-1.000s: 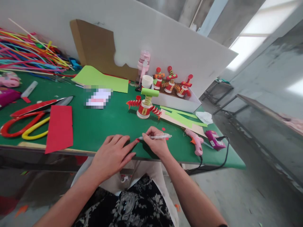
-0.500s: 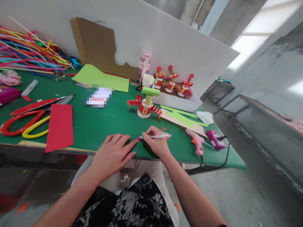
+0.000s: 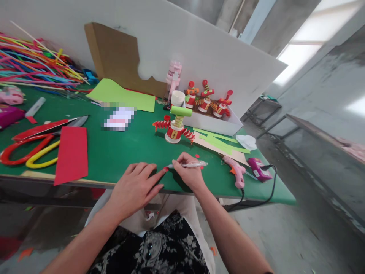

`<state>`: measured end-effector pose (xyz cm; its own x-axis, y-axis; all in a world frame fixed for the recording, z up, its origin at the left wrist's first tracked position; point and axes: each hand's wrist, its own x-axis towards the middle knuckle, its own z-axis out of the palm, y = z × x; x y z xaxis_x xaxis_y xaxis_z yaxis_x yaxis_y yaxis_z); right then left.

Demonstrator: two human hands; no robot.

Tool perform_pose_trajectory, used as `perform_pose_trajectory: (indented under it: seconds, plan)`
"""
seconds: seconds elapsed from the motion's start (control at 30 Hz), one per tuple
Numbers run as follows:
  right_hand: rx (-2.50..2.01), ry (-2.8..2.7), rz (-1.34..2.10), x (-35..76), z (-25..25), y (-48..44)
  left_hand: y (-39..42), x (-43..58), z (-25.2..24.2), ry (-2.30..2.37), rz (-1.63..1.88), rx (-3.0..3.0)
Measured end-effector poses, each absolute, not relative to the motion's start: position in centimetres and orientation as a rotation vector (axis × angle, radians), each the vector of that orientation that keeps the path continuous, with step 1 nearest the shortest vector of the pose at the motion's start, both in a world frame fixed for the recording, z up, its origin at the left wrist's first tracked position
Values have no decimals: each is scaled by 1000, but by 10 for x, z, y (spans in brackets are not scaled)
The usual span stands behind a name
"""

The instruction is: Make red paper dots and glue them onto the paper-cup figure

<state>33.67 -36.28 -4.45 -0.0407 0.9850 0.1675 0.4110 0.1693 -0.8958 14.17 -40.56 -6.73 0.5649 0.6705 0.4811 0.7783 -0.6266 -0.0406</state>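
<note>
My right hand (image 3: 188, 172) grips a clear-barrelled pen (image 3: 196, 164), its tip pointing left at a tiny red paper piece (image 3: 166, 168) on the green table. Against that piece rests the index fingertip of my left hand (image 3: 136, 186), which lies flat with fingers spread and mostly covers it. Just beyond the hands stands a paper-cup figure (image 3: 174, 131) with a red band, folded red paper arms and a green roll on top of a folded paper neck. Small red paper dots (image 3: 197, 156) lie behind my right hand.
To the left are large scissors (image 3: 42, 140) partly under a red paper sheet (image 3: 72, 155), and many pipe cleaners (image 3: 37, 64). A white box (image 3: 213, 121) holds several similar figures. Right of it lie green paper strips (image 3: 219, 142) and a corded pink glue gun (image 3: 236, 169). A white board (image 3: 228, 57) stands behind.
The pen has tilted or shifted very slightly in my right hand. My left hand stays in place, and the things on the table have not moved.
</note>
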Motion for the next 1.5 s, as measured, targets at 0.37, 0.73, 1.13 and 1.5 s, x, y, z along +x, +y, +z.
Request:
perform_pose_trajectory:
  seconds: [0.37,0.73,1.13,1.5]
  plan:
    - [-1385,-1569,880,337,-44,-365,-407,142,-67,-1244,-658,-2579]
    - [-1396,-1584,845,337,-43,-365,-406,141,-68,-1233,-653,-2586]
    - [-1407,-1600,819,336,-45,-365,-406,141,-68,-1239,-640,-2588]
    - [-1406,-1626,826,336,-45,-365,-405,141,-68,-1206,-605,-2573]
